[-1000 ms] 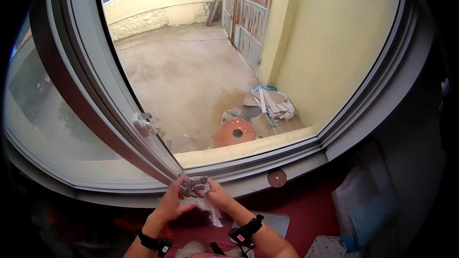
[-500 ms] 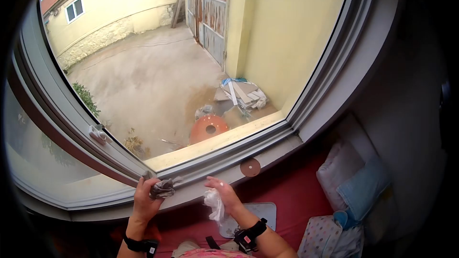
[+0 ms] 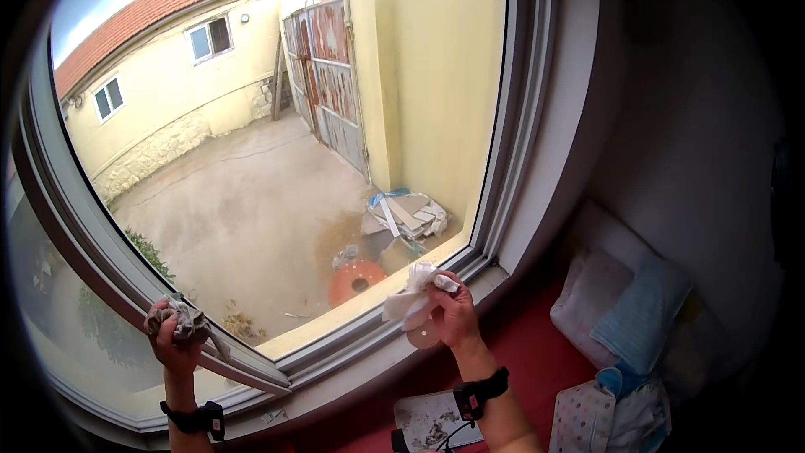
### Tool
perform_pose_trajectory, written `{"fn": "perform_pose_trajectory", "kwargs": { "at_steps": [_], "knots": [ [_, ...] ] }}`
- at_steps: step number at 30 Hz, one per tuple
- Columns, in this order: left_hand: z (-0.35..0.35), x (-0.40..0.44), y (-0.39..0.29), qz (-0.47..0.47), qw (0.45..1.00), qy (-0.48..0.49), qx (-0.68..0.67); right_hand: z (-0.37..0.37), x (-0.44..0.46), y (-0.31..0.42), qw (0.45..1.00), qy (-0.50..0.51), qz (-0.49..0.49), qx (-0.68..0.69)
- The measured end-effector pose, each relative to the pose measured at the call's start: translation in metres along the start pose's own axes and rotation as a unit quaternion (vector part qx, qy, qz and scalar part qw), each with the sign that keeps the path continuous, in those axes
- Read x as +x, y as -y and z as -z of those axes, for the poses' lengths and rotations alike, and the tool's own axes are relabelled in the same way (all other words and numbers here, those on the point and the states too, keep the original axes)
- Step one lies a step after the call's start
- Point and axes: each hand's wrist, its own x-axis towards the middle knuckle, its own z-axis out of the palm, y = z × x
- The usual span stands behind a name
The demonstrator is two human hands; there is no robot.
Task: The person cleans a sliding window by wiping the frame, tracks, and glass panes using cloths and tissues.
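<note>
At eight o'clock, our left hand (image 3: 173, 351), curled closed, is clutching a grey rag (image 3: 191, 323); at five, our right hand (image 3: 459, 319) is pinching white tissue (image 3: 407, 304), best bunched tighter.

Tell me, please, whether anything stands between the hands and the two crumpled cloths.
Nothing visible does: the left hand directly grips the grey cloth, and the right hand directly grips the white cloth.

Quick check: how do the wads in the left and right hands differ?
The left wad is grey-brown, while the right wad is mostly white. The left wad looks mostly bunched; the right wad spreads out in looser folds. Both are crumpled and held in a hand.
</note>
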Motion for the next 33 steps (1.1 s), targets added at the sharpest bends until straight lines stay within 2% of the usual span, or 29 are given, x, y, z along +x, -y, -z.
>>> {"fn": "perform_pose_trajectory", "kwargs": {
  "at_steps": [2, 4, 6, 8, 10, 12, 14, 16, 18, 20, 22, 23, 24, 26, 28, 30, 33],
  "knots": [
    [-0.004, -0.01, 0.005, -0.008, 1.0, 0.011, 0.026, 0.0, 0.005, -0.004, 0.999, 0.003, 0.033, -0.03],
    [-0.008, 0.002, 0.001, -0.032, 0.999, -0.015, 0.042, -0.003, 0.007, -0.006, 0.998, 0.024, 0.023, -0.047],
    [-0.003, -0.003, -0.001, -0.02, 0.997, 0.032, 0.072, -0.011, 0.005, -0.019, 0.999, -0.007, -0.002, 0.033],
    [0.0, 0.013, -0.01, -0.054, 0.996, 0.033, 0.055, -0.021, 0.005, -0.031, 0.998, -0.015, -0.049, 0.039],
    [-0.003, 0.022, -0.023, -0.03, 0.999, 0.018, 0.017, -0.039, 0.001, -0.041, 1.0, 0.001, -0.023, -0.016],
    [-0.004, 0.023, -0.045, 0.007, 0.998, 0.047, -0.05, -0.06, -0.005, -0.05, 0.999, -0.004, -0.038, -0.025],
    [-0.005, 0.022, -0.07, 0.066, 0.965, 0.163, -0.194, -0.076, -0.012, -0.058, 0.994, 0.025, 0.008, -0.103],
    [-0.015, 0.021, -0.082, 0.122, 0.887, 0.236, -0.377, -0.091, -0.016, -0.068, 0.987, 0.047, 0.024, -0.153],
    [-0.021, 0.035, -0.096, 0.151, 0.842, 0.314, -0.412, -0.1, -0.02, -0.08, 0.944, 0.103, 0.043, -0.31],
    [-0.026, 0.034, -0.101, 0.191, 0.814, 0.334, -0.436, -0.112, -0.021, -0.093, 0.941, 0.138, 0.06, -0.303],
    [-0.032, 0.022, -0.1, 0.23, 0.796, 0.332, -0.45, -0.118, -0.024, -0.098, 0.931, 0.178, 0.046, -0.315],
    [-0.034, 0.015, -0.098, 0.258, 0.772, 0.335, -0.475, -0.116, -0.027, -0.104, 0.94, 0.151, 0.001, -0.306],
    [-0.036, 0.008, -0.096, 0.285, 0.745, 0.336, -0.5, -0.112, -0.028, -0.108, 0.938, 0.156, -0.002, -0.31],
    [-0.034, -0.005, -0.092, 0.292, 0.751, 0.319, -0.498, -0.106, -0.027, -0.114, 0.976, 0.079, -0.138, -0.148],
    [-0.032, -0.014, -0.092, 0.352, 0.737, 0.274, -0.508, -0.106, -0.022, -0.113, 0.978, 0.069, -0.159, -0.117],
    [-0.027, -0.019, -0.088, 0.375, 0.728, 0.249, -0.518, -0.104, -0.016, -0.111, 0.98, 0.021, -0.197, -0.022],
    [-0.022, -0.022, -0.083, 0.426, 0.701, 0.214, -0.531, -0.098, -0.012, -0.113, 0.979, 0.017, -0.191, -0.07]
  ]
}}
